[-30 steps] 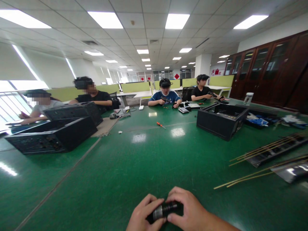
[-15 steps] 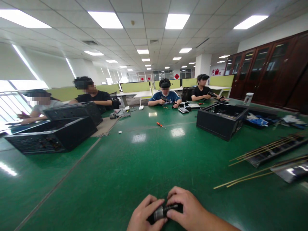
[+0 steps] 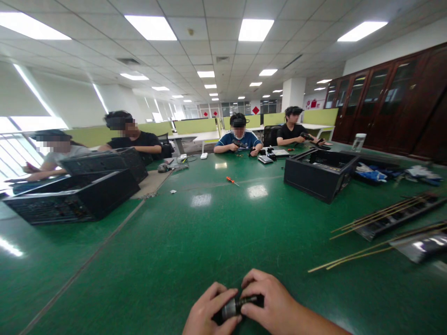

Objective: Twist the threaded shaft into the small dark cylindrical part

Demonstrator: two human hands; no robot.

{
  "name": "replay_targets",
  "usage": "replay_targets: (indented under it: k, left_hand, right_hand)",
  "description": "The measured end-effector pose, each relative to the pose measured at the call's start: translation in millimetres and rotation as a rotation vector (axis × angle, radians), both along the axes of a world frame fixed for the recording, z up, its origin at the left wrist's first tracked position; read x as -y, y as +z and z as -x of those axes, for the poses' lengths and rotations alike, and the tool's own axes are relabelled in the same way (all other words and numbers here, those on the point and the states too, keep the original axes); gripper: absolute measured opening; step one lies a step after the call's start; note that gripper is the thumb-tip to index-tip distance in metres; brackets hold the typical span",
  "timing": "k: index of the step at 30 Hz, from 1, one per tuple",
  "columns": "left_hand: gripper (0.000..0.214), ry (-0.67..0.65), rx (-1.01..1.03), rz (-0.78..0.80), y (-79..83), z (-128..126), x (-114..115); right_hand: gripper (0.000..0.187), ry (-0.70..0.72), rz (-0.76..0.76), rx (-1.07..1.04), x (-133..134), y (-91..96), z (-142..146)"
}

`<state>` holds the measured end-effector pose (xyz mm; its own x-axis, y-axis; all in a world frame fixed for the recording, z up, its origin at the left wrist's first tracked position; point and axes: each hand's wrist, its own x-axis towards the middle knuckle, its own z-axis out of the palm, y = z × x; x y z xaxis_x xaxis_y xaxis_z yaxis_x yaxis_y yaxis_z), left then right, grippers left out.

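Observation:
Near the bottom edge of the head view, a power drill (image 3: 229, 309) lies low between my two hands, its grey collar and dark front end showing. My left hand (image 3: 208, 311) is closed round its body from the left. From the right, my right hand (image 3: 267, 298) pinches the narrow front end, where a thin bit (image 3: 250, 300) shows between thumb and fingers. The rest of the drill is hidden under my palms and by the frame's lower edge. Both hands are close to the green tabletop (image 3: 167, 265).
An orange screwdriver (image 3: 229, 179) lies mid-table. Black computer cases stand left (image 3: 111, 197) and right (image 3: 307, 181). Thin sticks (image 3: 352, 259) and dark metal strips (image 3: 394, 218) lie at right, near blue-and-white gloves (image 3: 372, 174). Several people sit across the table; a clear bottle (image 3: 358, 142) stands far right.
The whole view has shifted very slightly. My hands keep the same grip on the drill, with hardly any movement of the fingers.

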<state>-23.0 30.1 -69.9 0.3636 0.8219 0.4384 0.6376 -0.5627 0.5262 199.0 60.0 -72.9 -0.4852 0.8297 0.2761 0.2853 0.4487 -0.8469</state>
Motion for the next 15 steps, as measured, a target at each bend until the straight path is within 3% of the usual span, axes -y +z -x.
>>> replay_targets:
  k: [15]
  left_hand:
    - [0.036, 0.034, 0.0, 0.01, 1.6, -0.5, -0.5]
  right_hand:
    - [0.016, -0.007, 0.009, 0.018, -1.2, 1.1, -0.8]
